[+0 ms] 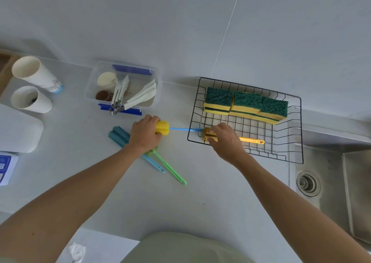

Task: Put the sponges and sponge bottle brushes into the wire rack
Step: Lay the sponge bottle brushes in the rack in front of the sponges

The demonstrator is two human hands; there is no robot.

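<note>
A black wire rack [297, 126] sits on the counter beside the sink, with several green-and-yellow sponges [247, 104] stacked along its far side. My right hand [224, 140] grips the yellow sponge head of an orange-handled bottle brush [252, 140] lying inside the rack near its front left corner. My left hand [144, 134] grips the yellow sponge head of a blue-handled brush [180, 129], whose handle points toward the rack's left rim. Under my left wrist lie a teal-headed brush [118, 135] with a light blue handle and a green-handled brush [170, 171] on the counter.
A clear plastic box [94, 78] with tongs, cloths and small cups stands behind my left hand. Two white paper cups [30, 100] lie at the far left. A steel sink [329, 184] with a drain lies right of the rack. A white tray [18, 130] sits at the left edge.
</note>
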